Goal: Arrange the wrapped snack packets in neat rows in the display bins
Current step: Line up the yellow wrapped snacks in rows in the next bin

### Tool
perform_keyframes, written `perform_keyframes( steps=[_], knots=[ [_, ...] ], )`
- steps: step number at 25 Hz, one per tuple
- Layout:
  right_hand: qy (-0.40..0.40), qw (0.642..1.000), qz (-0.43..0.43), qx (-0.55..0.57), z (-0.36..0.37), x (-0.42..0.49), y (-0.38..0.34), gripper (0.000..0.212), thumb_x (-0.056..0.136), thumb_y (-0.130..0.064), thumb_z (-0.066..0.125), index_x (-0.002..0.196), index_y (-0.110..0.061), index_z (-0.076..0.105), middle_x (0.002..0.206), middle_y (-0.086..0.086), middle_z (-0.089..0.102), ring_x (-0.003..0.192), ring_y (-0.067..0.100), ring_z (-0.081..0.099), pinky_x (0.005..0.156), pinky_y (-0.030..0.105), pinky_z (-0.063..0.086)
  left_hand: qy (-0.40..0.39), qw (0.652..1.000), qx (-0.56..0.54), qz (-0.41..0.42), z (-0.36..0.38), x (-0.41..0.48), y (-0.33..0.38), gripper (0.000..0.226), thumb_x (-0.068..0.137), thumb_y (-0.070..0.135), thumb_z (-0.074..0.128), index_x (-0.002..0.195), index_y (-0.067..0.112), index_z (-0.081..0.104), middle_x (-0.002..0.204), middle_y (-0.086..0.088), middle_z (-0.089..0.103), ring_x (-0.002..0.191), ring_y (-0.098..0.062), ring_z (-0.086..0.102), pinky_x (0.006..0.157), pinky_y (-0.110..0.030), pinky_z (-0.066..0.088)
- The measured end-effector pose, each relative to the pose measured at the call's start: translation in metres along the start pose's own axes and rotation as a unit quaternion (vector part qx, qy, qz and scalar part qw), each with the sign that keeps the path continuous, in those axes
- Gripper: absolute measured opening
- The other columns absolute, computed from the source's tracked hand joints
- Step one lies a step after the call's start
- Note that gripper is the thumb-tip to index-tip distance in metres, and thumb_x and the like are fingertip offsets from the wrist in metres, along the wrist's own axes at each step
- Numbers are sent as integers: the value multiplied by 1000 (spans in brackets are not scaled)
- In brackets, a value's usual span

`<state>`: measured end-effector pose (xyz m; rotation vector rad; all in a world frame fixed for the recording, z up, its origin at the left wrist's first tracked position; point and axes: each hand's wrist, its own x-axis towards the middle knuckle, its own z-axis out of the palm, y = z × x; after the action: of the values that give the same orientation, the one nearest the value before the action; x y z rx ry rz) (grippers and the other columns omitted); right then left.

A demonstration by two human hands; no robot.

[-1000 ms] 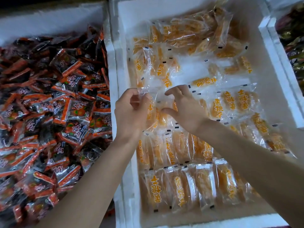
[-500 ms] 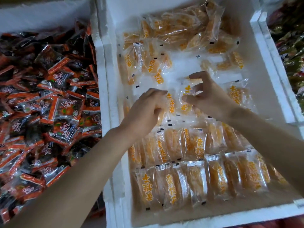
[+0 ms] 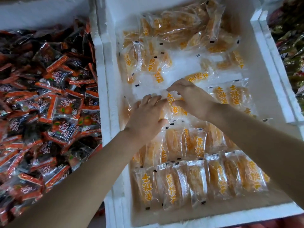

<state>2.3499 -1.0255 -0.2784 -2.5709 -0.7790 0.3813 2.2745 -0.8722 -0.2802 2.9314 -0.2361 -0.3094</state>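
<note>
Third row is building in the middle of the bin (image 3: 107, 99): left hand (image 3: 146, 117) lies flat, fingers straight, pressing down; right hand (image 3: 194, 101) pinches a packet (image 3: 173, 106). Next, likely: seat it snug behind the near-edge rows (image 3: 197, 178).

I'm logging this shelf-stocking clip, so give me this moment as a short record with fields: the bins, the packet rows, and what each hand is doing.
middle bin: white foam bin, holding clear dried yellow peach packets
near end: two neat rows, packets side by side
far end: loose pile, unsorted
left hand: fingers straight, pressing on packets just beyond the second row
right hand: pinches one packet beside the left hand
left bin: heaped red-and-black packets
right bin: mixed dark wrappers, only partly in view
</note>
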Motion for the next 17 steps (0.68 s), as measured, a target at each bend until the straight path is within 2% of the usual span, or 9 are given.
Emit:
perform_keyframes(
  steps=[3,6,9,11,13,17],
  knots=[
    [14,998,-25,-63,-1,-8,0,41,93,-20,56,133,-18,48,133,0,44,122,18,44,95,29,37,20,999,-28,-1,2,2,0,58,96,32,51,149,24,27,153,5,25,142,-17,15,111,-36,19],
    [76,997,2,3,-7,2,-2,41,94,-20,54,133,-14,45,131,7,47,119,23,48,92,29,38,120,988,-94,6,-6,7,-9,48,95,22,54,141,15,40,146,-6,36,139,-23,25,110,-38,23],
    [118,991,36,49,-11,34,-10,49,95,-21,52,140,-12,33,134,12,43,122,26,45,98,33,37,219,971,-83,-36,-22,35,-27,53,93,15,58,142,12,38,151,-13,30,143,-30,21,115,-44,21],
    [112,991,54,57,-10,58,-18,55,96,-24,51,143,-10,26,137,15,39,126,29,40,102,37,34,229,962,-108,-99,-34,57,-38,62,93,18,58,148,12,28,152,-16,27,142,-32,21,115,-39,19],
    [97,988,88,85,-7,80,-28,59,96,-29,50,142,-5,24,138,17,37,128,31,37,102,36,32,216,948,-169,-159,-38,72,-44,66,94,21,58,149,10,23,146,-18,34,136,-31,31,107,-29,22],
    [80,984,155,41,0,109,-33,65,92,-40,53,136,3,31,135,18,39,124,33,40,96,36,36,218,928,-227,-201,-35,77,-44,50,96,24,54,140,9,35,139,-15,38,128,-27,37,94,-22,27]
  ],
)
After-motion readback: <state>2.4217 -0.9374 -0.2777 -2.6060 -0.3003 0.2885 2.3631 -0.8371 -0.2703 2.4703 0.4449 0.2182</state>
